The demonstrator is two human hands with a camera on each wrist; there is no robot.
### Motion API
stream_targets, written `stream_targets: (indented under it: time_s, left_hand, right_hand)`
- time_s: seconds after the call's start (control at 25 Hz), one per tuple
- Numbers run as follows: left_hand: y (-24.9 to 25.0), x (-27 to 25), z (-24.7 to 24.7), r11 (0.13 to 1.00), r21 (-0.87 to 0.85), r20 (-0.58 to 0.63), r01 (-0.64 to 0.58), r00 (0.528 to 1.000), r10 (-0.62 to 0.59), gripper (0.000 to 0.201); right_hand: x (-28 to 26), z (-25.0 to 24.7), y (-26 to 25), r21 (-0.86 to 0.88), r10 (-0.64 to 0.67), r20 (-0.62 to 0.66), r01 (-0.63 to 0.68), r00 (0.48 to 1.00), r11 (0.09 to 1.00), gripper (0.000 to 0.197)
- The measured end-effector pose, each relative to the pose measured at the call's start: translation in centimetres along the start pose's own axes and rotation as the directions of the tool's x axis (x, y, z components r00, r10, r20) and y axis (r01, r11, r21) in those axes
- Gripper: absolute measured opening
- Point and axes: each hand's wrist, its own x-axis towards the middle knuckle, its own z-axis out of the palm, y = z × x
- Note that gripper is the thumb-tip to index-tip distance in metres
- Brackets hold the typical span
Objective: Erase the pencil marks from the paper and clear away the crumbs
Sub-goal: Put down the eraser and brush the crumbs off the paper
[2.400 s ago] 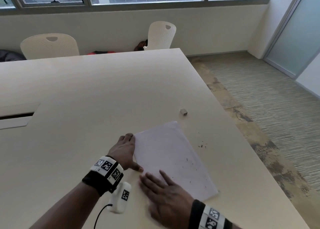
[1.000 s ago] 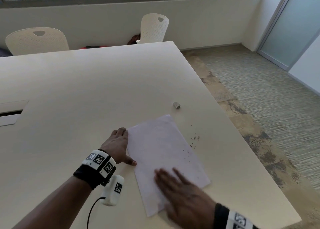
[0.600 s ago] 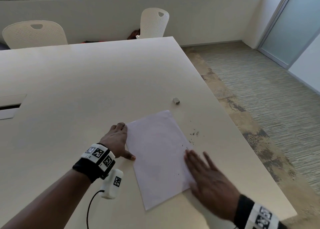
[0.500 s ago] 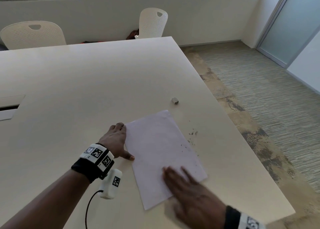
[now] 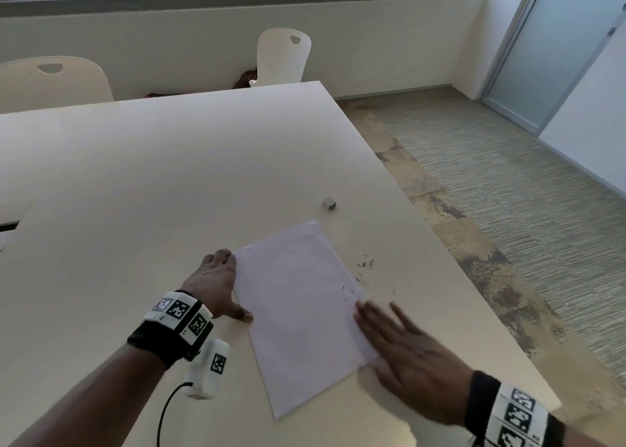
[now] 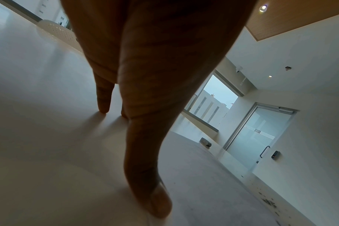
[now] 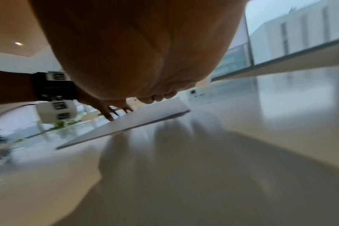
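A white sheet of paper (image 5: 301, 308) lies slanted on the cream table (image 5: 152, 175). My left hand (image 5: 216, 285) rests on the sheet's left edge, fingers spread and thumb out; in the left wrist view my left hand (image 6: 130, 137) has its fingertips on the surface. My right hand (image 5: 403, 348) lies flat with straight fingers over the sheet's right edge, blurred by motion. Dark eraser crumbs (image 5: 366, 263) are scattered on the table just right of the paper, with a few on the sheet near that edge. A small grey eraser (image 5: 328, 202) lies beyond the paper's far corner.
The table's right edge (image 5: 440, 243) runs close to the crumbs, with carpeted floor (image 5: 525, 192) beyond. Two white chairs (image 5: 283, 57) stand at the far side. A cable slot (image 5: 8, 226) sits at the table's left.
My right hand has been sweeping back and forth across the lower part of the paper; since half a second ago it moved right, to the sheet's right edge. The left hand stays put.
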Motion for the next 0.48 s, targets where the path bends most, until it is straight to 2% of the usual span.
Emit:
stream_targets:
  time_s: [0.08,0.12,0.2,0.32,0.36,0.48]
  left_hand:
    - [0.0,0.0,0.0,1.000,-0.003,-0.005,-0.005,1.000,0.005,0.130]
    - [0.1,0.0,0.0,1.000,-0.004,-0.005,-0.005,1.000,0.005,0.130]
    - [0.1,-0.1,-0.1,1.000,-0.004,-0.006,-0.005,1.000,0.005,0.130]
    - [0.1,-0.2,0.0,1.000,-0.013,-0.004,-0.001,1.000,0.000,0.132]
    - [0.1,-0.2,0.0,1.000,-0.015,-0.006,0.000,1.000,0.000,0.132]
    - [0.1,-0.1,0.0,1.000,-0.024,-0.010,-0.003,1.000,0.002,0.131]
  right_hand:
    - [0.6,0.2,-2.4,0.072,-0.207,0.064,0.202,0.976,0.977,0.064]
    - [1.0,0.1,-2.6,0.083,-0.241,0.101,0.233,0.965,0.969,0.063]
    - [1.9,0.3,-0.4,0.055,-0.166,0.086,0.161,0.982,0.985,0.064]
    - [2.9,-0.1,3.1,-0.033,0.080,0.038,-0.079,0.996,0.996,0.065]
    - [3.4,-0.3,2.8,-0.040,0.089,0.043,-0.087,0.995,0.995,0.066]
    - [5.4,-0.7,-1.3,0.037,-0.096,0.098,0.093,0.991,0.995,0.066]
